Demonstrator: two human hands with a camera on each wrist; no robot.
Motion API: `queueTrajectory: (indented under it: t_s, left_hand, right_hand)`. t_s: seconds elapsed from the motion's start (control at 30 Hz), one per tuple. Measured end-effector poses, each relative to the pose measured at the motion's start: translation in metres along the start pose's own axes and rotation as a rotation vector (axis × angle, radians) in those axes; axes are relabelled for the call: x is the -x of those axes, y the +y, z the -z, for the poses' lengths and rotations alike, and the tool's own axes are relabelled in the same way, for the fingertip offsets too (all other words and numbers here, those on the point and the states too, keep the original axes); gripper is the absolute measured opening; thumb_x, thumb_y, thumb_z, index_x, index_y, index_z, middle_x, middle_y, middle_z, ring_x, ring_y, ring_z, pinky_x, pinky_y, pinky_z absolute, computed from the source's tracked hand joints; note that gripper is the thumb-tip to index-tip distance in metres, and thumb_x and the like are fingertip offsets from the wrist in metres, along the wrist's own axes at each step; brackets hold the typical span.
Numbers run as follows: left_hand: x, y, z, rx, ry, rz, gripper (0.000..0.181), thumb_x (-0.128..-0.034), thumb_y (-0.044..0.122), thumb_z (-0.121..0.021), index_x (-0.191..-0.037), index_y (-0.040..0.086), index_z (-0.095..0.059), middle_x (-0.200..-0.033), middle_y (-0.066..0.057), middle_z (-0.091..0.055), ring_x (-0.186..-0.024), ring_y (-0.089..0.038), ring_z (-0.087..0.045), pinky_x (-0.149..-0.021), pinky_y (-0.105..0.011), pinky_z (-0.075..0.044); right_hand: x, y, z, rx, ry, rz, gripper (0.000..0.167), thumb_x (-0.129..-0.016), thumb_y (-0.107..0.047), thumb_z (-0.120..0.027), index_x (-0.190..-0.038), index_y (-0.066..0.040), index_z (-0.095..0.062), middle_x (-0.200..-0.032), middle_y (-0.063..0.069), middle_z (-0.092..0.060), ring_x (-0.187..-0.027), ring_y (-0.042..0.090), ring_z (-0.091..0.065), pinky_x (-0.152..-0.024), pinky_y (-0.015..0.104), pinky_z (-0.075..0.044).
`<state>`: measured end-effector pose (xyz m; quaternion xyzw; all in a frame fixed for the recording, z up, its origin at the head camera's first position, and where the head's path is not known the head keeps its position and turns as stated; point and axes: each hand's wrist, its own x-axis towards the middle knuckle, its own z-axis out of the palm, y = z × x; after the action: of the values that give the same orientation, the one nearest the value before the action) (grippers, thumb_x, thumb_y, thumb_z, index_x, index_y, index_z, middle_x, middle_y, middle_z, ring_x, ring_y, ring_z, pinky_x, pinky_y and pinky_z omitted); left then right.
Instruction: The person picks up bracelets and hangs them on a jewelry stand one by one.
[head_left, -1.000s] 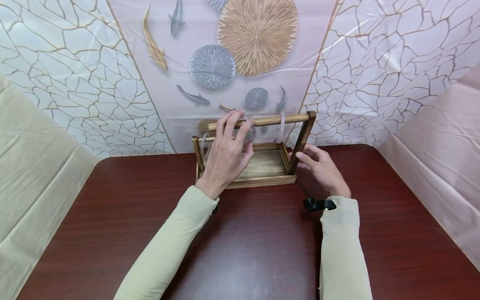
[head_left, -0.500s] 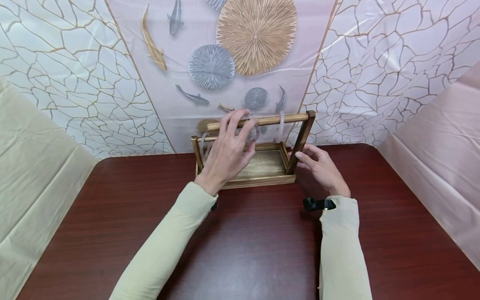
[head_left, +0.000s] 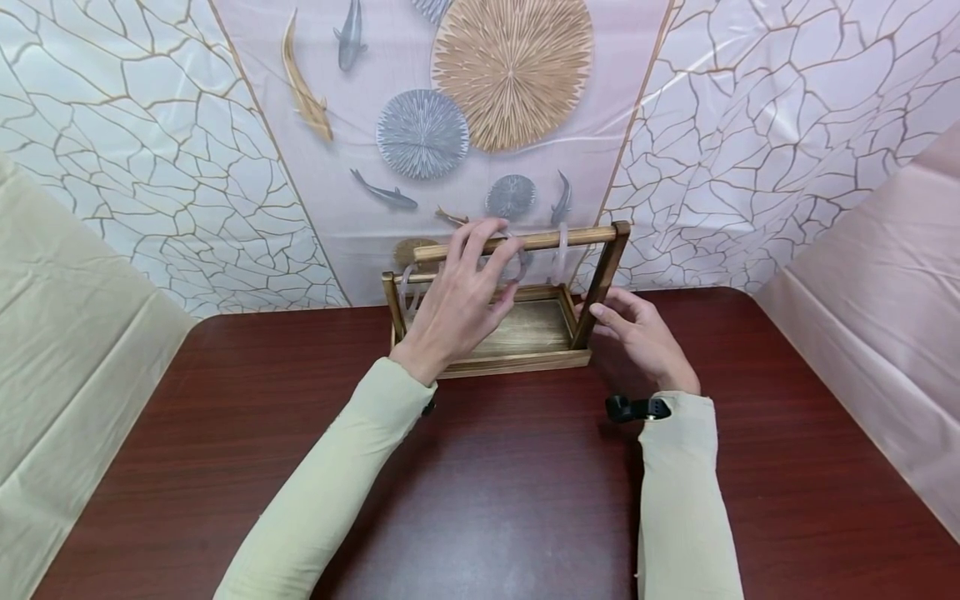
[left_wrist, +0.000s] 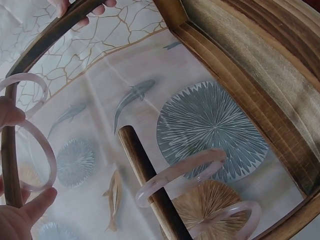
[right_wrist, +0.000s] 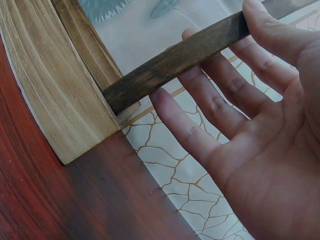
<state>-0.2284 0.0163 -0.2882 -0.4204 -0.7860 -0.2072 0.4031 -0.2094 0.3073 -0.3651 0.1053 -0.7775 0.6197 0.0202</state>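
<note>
A wooden bangle stand with a tray base and two bars sits at the table's back edge. My left hand reaches over its taller bar and pinches a pale translucent bangle that encircles this bar. Another bangle hangs on the same bar, nearer its right end. On the lower bar are two more bangles, one well in sight in the left wrist view. My right hand grips the right upright, thumb on one side and fingers on the other.
The dark red-brown table stretches out in front of the stand. Right behind it rises a printed backdrop with fish and round leaf shapes. Beige cloth closes off the left side, pinkish cloth the right.
My left hand has slid slightly to the right along the taller bar, taking the pinched bangle with it. The right hand and the stand stay in place.
</note>
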Motion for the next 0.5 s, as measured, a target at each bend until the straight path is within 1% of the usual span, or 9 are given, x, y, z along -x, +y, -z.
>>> queueTrajectory:
  t_s: [0.1, 0.17, 0.3, 0.37, 0.4, 0.5]
  left_hand:
    - [-0.0014, -0.0003, -0.0003, -0.002, -0.013, -0.002, 0.05, -0.0859, 0.008, -0.074, -0.132, 0.008, -0.055, -0.142, -0.018, -0.047, -0.133, -0.037, -0.044, -0.106, -0.041, -0.05]
    - [-0.0019, -0.0006, -0.0004, -0.006, -0.019, 0.0, 0.049, -0.0863, 0.009, -0.074, -0.132, 0.008, -0.055, -0.142, -0.018, -0.048, -0.133, -0.036, -0.044, -0.102, -0.04, -0.053]
    - [-0.003, -0.0001, -0.0004, -0.011, -0.031, 0.0, 0.049, -0.0874, 0.01, -0.073, -0.133, 0.008, -0.054, -0.142, -0.018, -0.048, -0.134, -0.036, -0.045, -0.095, -0.038, -0.058]
    - [-0.0039, 0.0002, -0.0003, -0.01, -0.036, -0.003, 0.049, -0.0879, 0.011, -0.073, -0.133, 0.009, -0.054, -0.142, -0.017, -0.049, -0.134, -0.035, -0.045, -0.096, -0.038, -0.058]
    - [-0.0043, 0.0001, -0.0002, -0.01, -0.038, -0.005, 0.049, -0.088, 0.011, -0.073, -0.133, 0.009, -0.054, -0.142, -0.017, -0.049, -0.135, -0.035, -0.046, -0.097, -0.037, -0.057]
    - [-0.0055, -0.0003, 0.0, -0.011, -0.039, -0.01, 0.05, -0.0884, 0.012, -0.073, -0.134, 0.008, -0.054, -0.142, -0.017, -0.05, -0.135, -0.034, -0.047, -0.1, -0.037, -0.057]
  right_hand:
    - [0.0, -0.0004, -0.0001, 0.004, 0.002, -0.002, 0.028, -0.104, -0.028, -0.059, -0.127, -0.012, -0.061, -0.126, 0.012, -0.068, -0.109, 0.004, -0.068, -0.094, 0.021, -0.056]
    - [0.0001, -0.0007, -0.0004, 0.003, 0.003, -0.007, 0.03, -0.104, -0.028, -0.059, -0.128, -0.01, -0.06, -0.125, 0.01, -0.068, -0.109, 0.004, -0.068, -0.094, 0.021, -0.056]
    - [0.0008, -0.0016, -0.0003, 0.009, 0.005, -0.011, 0.03, -0.104, -0.028, -0.059, -0.129, -0.01, -0.06, -0.118, -0.003, -0.071, -0.108, 0.003, -0.068, -0.093, 0.02, -0.056]
    - [0.0009, -0.0025, -0.0002, 0.01, 0.004, -0.013, 0.03, -0.105, -0.028, -0.058, -0.129, -0.01, -0.06, -0.115, -0.009, -0.071, -0.108, 0.003, -0.069, -0.093, 0.019, -0.056]
    - [0.0011, -0.0031, -0.0001, 0.017, 0.005, -0.018, 0.028, -0.105, -0.028, -0.058, -0.129, -0.012, -0.06, -0.115, -0.011, -0.07, -0.108, 0.002, -0.069, -0.093, 0.019, -0.056]
    - [0.0006, -0.0036, -0.0005, 0.022, 0.009, -0.027, 0.029, -0.104, -0.029, -0.059, -0.129, -0.014, -0.059, -0.115, -0.009, -0.068, -0.107, 0.003, -0.068, -0.093, 0.019, -0.056]
